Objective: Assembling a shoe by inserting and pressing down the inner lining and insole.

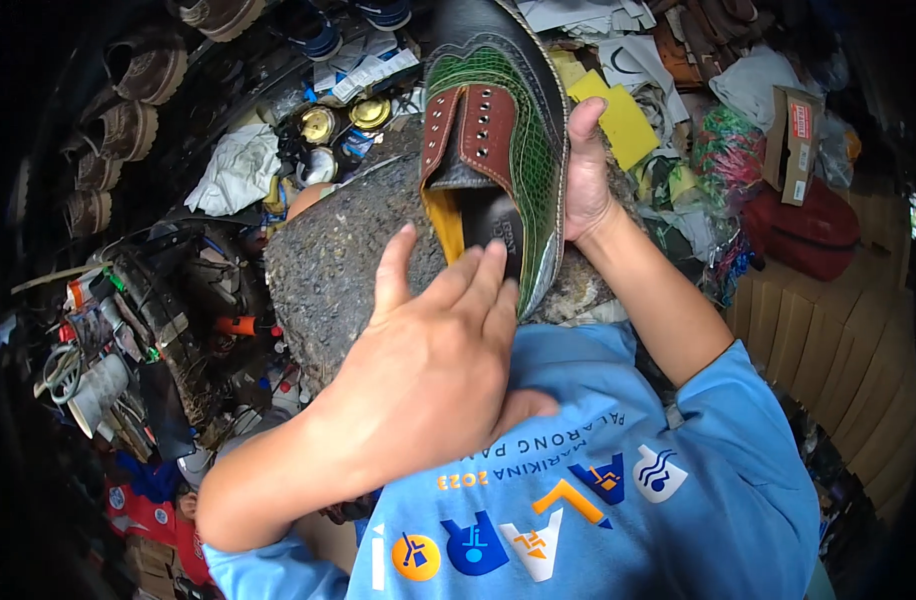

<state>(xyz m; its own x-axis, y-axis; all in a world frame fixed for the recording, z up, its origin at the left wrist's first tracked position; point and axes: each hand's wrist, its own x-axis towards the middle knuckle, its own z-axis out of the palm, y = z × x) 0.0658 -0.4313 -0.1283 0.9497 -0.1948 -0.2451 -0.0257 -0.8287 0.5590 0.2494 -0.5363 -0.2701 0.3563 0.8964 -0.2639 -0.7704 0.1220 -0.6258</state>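
A lace-less leather shoe (490,135) is held up in front of me with its toe pointing away. It has a black toe, green reptile-patterned sides, reddish-brown eyelet flaps and a yellow lining. My right hand (590,175) holds it along its right side, thumb sticking up beside the sole edge; the other fingers are hidden behind the shoe. At the heel end, my left hand (433,345) has its fingers stretched out and partly spread. Its middle fingertips lie over the shoe's opening, by the dark insole (488,222); whether they touch it I cannot tell.
Beneath the shoe is a rough grey stone block (328,260). Beyond it stand open tins (318,125) beside crumpled white paper (236,170). Yellow sheets (628,130) and a dark red bag (803,230) lie right. Brown shoes (128,130) line the far left, above cluttered tools (98,390).
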